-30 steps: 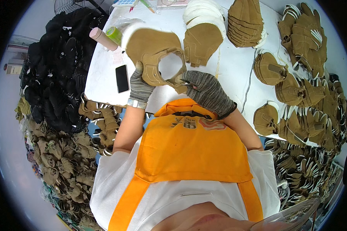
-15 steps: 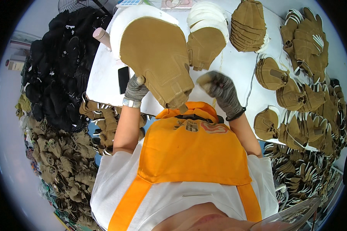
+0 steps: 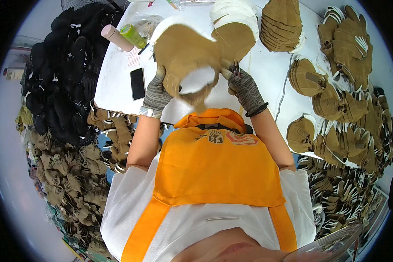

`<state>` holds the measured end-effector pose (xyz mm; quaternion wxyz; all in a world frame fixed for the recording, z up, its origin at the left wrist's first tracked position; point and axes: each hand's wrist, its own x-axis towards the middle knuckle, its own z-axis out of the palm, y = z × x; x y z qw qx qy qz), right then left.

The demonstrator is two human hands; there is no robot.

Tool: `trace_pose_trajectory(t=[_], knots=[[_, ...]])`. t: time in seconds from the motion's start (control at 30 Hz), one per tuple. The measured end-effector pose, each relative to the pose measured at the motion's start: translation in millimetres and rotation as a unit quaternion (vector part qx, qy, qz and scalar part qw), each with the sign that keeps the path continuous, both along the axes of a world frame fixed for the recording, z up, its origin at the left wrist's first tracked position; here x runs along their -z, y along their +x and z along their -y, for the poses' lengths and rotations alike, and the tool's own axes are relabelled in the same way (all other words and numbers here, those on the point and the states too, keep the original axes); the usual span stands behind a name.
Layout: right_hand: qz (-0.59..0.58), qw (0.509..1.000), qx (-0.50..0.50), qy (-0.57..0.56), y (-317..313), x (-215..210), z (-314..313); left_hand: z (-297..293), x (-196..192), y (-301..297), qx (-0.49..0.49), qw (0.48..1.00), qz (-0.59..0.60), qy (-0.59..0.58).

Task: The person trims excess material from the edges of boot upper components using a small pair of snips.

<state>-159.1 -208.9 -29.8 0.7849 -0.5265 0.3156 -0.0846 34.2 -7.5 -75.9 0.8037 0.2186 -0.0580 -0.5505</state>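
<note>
Matt tan cloth piece [image 3: 185, 52], knitted grey gloves [image 3: 157, 94]

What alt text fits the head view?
Two gloved hands, left and right, hold a tan cut-out piece up over a white table. A phone lies on the table to the left, stacks of tan pieces sit to the right, and a black pile lies far left.

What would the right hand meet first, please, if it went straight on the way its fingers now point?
Probably the tan piece it already pinches: the right hand points up and left into that edge. Beyond it lies the stack of tan pieces on the white table, though depth is unclear.
</note>
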Motion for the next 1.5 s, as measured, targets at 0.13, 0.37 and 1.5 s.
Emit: trace_pose_trajectory(t=[0.13,0.37,1.5], knots=[[-0.002,0.996,0.002,0.086,2.7,5.6,1.2,3.1,-13.5,-12.5,-0.088,0.996,-0.001,0.022],[-0.003,0.99,0.026,0.141,2.4,23.8,-4.0,-6.1,-27.8,-26.3,-0.165,0.969,0.15,0.108],[0.003,0.994,-0.036,0.099,-17.1,33.2,-0.2,8.6,18.6,-26.1,-0.097,0.994,-0.015,0.042]])
